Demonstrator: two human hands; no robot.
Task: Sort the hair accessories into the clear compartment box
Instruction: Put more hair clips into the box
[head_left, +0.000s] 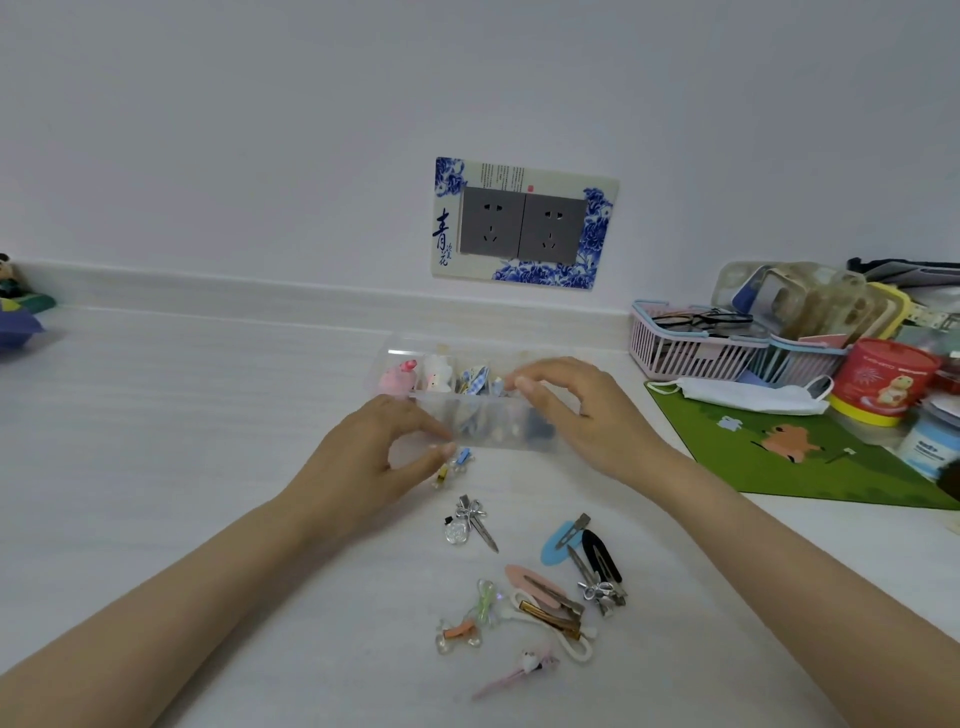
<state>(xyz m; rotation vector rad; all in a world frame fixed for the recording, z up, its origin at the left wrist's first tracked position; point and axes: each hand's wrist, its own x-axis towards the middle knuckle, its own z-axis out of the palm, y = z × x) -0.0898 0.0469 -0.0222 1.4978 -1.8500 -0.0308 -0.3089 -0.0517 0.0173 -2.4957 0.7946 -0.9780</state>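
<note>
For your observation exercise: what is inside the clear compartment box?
The clear compartment box holds a pink plush piece, a white figure clip and blue checked bows. Both hands and the frosted lid cover its nearer compartments.

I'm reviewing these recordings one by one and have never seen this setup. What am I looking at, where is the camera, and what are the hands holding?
There is no machine here: a person wears a wide-angle camera on the head, looking down at their own bare arms. This is the only view. Both the left hand and the right hand grip a clear compartment box above a white table; some accessories are already inside. Loose hair clips lie on the table nearer the person, not yet sorted. To the right are a green mat, a face mask and a pink basket. A wall socket is behind.
</note>
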